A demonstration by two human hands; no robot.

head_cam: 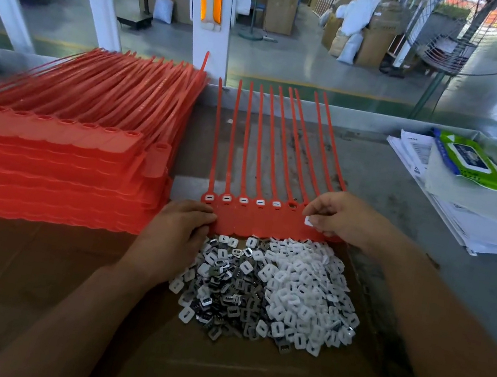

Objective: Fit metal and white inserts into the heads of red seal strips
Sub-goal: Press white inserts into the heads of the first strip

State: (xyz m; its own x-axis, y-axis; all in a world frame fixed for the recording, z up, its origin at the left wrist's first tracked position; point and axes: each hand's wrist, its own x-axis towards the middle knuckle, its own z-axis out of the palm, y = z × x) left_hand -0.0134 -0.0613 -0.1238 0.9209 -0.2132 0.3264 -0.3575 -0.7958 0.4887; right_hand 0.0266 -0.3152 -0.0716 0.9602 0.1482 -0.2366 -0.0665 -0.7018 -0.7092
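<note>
Pinching a white insert (309, 221) between thumb and fingertips, the right hand (344, 217) sits over the right end of the strip row (254, 222), so it's clearly the nearer hand for whatever goes in next. The row's heads sit side by side toward the person, with the tails running straight away.

Counting from the row's left end, five heads already show white slots. The sixth head (292, 205) looks darker, maybe just metal in it, hard to tell. My guess is the white piece goes a touch left of the fingers onto that head, or onto one hidden under the hand.

The left hand (181, 229) is at the row's left end, fingers curled over the tab edge to steady it, with nothing else in it. The insert pile (270, 287), metal and white mixed, lies on the near side of the row, right against its edge. The spare strip stack (59, 150) is off to the row's left.
</note>
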